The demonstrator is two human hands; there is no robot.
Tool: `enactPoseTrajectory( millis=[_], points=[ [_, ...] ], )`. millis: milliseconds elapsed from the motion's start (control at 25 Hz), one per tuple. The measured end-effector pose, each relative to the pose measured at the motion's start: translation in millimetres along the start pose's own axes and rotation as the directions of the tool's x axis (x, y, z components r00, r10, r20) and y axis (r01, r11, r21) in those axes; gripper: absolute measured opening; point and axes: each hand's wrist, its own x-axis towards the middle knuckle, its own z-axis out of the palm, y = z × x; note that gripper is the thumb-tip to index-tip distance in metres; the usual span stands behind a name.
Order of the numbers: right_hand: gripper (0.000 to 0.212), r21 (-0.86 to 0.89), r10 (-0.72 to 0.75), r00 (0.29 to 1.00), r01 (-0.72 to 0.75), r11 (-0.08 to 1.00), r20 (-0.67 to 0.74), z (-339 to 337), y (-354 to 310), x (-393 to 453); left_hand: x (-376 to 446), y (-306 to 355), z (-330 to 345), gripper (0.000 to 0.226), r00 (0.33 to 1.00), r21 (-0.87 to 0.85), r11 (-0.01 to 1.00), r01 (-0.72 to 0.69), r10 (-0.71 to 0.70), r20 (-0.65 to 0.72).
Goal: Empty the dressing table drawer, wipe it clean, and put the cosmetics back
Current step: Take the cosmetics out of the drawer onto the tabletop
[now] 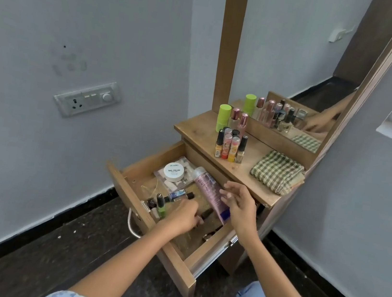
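My left hand [187, 213] is down in the open drawer [133, 190], fingers curled round a small dark bottle [206, 214], I think, though the grip is partly hidden. Beside it lie a green polish bottle [161, 205] and a white jar [174, 171]. My right hand [237, 204] hovers over the pink tube [209, 191], fingers loose, holding nothing. Bottles [231, 140] already stand on the desk [200, 128] near the checked cloth [277, 171], so I judge emptying is underway.
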Motion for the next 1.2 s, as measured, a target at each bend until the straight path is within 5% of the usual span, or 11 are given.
enactPoseTrajectory(
  millis=[80,160,240,320,440,560,760,1040,1120,1200],
  points=[
    [0.021,-0.069,0.034,0.994,-0.027,0.997,0.1,-5.9,-4.6,5.8,-9.9,-6.5,-8.4,0.021,0.982,-0.051,0.999,-0.001,-0.009,-0.187],
    [0.015,-0.401,0.05,0.949,0.084,0.912,0.31,-7.5,-13.3,13.0,-15.3,-13.0,-16.7,0.027,0.94,-0.155,0.988,-0.019,-0.035,-0.341],
    [0.028,-0.719,0.202,0.844,0.27,0.64,0.496,1.9,-23.3,17.2,-14.4,-20.0,-16.7,0.03,0.905,-0.304,0.952,-0.041,-0.094,-0.416],
    [0.044,-0.866,0.373,0.788,0.392,0.311,0.491,19.1,-30.0,15.9,-13.8,-21.8,-16.6,0.031,0.877,-0.452,0.889,-0.072,-0.16,-0.454],
    [0.038,-0.87,0.398,0.781,0.482,0.106,0.481,39.7,-29.6,17.5,-12.7,-24.1,-16.1,0.032,0.851,-0.56,0.821,-0.106,-0.216,-0.479],
    [0.028,-0.856,0.284,0.808,0.501,0.13,0.516,44.1,-29.3,26.2,-14.0,-23.2,-16.1,0.031,0.829,-0.557,0.823,-0.111,-0.232,-0.508],
    [0.019,-0.846,0.146,0.865,0.412,0.339,0.48,30.6,-24.1,28.6,-13.2,-23.5,-15.8,0.03,0.818,-0.534,0.836,-0.129,-0.215,-0.534],
    [0.027,-0.867,0.114,0.862,0.481,0.132,0.495,59.0,-17.9,7.5,-17.4,-20.4,-18.7,0.027,0.805,-0.517,0.837,-0.179,-0.178,-0.566],
    [0.02,-0.869,0.07,0.873,0.466,0.169,0.482,65.9,-14.4,3.5,-17.6,-21.1,-19.0,0.026,0.812,-0.514,0.834,-0.198,-0.155,-0.563],
    [0.019,-0.873,0.049,0.912,0.372,0.314,0.406,63.9,-12.6,3.7,-18.3,-21.3,-18.7,0.027,0.812,-0.519,0.827,-0.215,-0.144,-0.566]
  ],
)
